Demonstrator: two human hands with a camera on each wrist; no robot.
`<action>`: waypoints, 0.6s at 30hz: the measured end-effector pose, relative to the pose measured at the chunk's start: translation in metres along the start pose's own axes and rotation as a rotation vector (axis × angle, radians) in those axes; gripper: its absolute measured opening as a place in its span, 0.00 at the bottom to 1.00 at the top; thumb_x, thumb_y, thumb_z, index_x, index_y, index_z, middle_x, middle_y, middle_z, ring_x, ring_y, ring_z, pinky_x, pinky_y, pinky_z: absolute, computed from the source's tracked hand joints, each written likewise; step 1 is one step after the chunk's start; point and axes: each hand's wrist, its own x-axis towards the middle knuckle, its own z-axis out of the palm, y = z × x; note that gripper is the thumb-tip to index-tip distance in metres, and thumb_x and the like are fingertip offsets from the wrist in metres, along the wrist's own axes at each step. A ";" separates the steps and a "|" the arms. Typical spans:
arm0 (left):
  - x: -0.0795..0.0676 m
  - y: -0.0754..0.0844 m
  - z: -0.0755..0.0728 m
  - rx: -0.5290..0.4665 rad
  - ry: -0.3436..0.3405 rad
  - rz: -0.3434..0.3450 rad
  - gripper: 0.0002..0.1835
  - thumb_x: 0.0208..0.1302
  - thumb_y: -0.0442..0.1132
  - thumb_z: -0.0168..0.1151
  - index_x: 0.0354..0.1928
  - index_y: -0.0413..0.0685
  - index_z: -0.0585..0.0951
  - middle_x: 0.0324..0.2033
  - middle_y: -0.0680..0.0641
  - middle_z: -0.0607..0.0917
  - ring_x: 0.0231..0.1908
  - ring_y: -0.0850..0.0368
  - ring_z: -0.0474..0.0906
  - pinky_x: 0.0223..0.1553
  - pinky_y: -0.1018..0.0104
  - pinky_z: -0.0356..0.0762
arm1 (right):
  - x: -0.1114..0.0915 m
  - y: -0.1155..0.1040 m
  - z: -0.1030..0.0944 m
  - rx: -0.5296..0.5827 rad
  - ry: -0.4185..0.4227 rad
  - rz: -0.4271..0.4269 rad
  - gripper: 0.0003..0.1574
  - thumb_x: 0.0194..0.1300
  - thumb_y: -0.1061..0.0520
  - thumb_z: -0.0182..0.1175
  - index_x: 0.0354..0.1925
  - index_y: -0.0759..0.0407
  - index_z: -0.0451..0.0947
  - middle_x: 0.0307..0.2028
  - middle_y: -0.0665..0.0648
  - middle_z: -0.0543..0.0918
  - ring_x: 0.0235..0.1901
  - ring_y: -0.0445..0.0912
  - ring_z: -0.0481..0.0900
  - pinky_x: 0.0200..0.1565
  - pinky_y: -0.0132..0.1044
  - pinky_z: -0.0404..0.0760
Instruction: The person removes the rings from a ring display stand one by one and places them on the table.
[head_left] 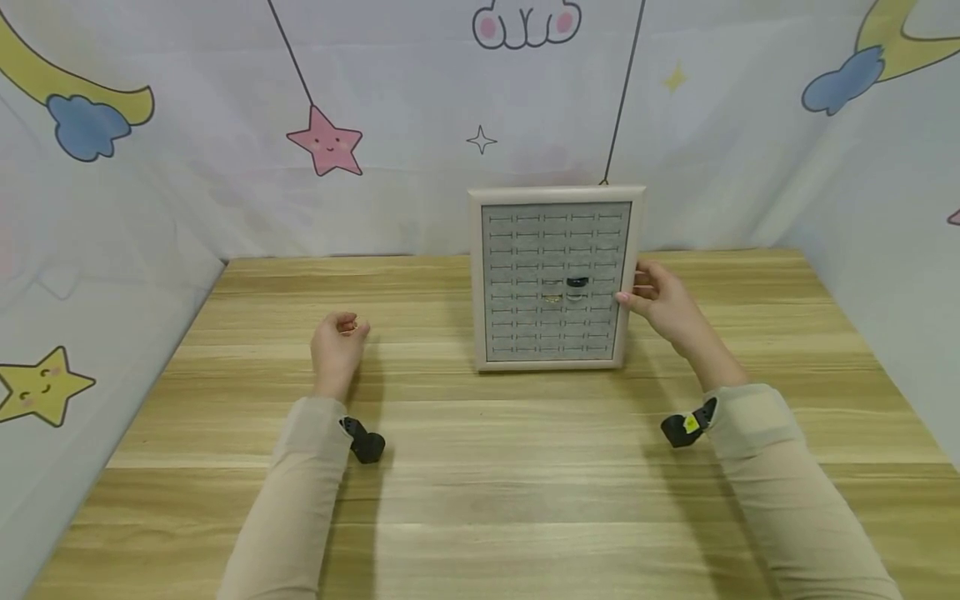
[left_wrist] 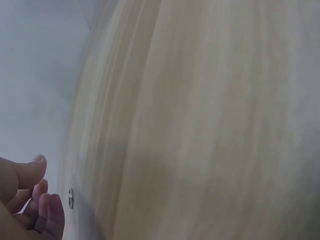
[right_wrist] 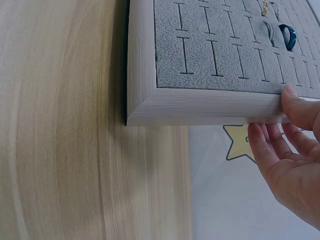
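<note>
r hand (head_left: pixel 670 312) grips frame (head_left: pixel 477 287) r edge; tbl (head_left: pixel 423 358) gap to l hand (head_left: pixel 337 350)

Much Went Unseen

The framed ring board (head_left: pixel 525 287) hid some fingertips of the right hand (head_left: pixel 675 312) and ran off the right wrist view. The left wrist view cropped the left hand (head_left: pixel 337 354); whether the small ring (left_wrist: pixel 70 198) touched it was unclear. The head view cut off both sleeves (head_left: pixel 292 508).

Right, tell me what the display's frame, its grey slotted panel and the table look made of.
Frame: probably wood or wood-effect moulding, pale and matte, with fine parallel lines and a mitred corner.
Grey slotted panel: likely felt or velvet, by its fuzzy, mottled surface.
Table: wood or printed laminate, satin, by its streaky grain.
</note>
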 end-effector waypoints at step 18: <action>0.001 -0.011 -0.006 0.248 -0.082 -0.023 0.19 0.69 0.39 0.53 0.58 0.38 0.74 0.54 0.35 0.78 0.54 0.42 0.74 0.52 0.53 0.73 | 0.001 0.001 0.000 -0.002 0.004 -0.002 0.38 0.70 0.58 0.52 0.71 0.67 0.49 0.65 0.72 0.62 0.66 0.64 0.62 0.65 0.56 0.66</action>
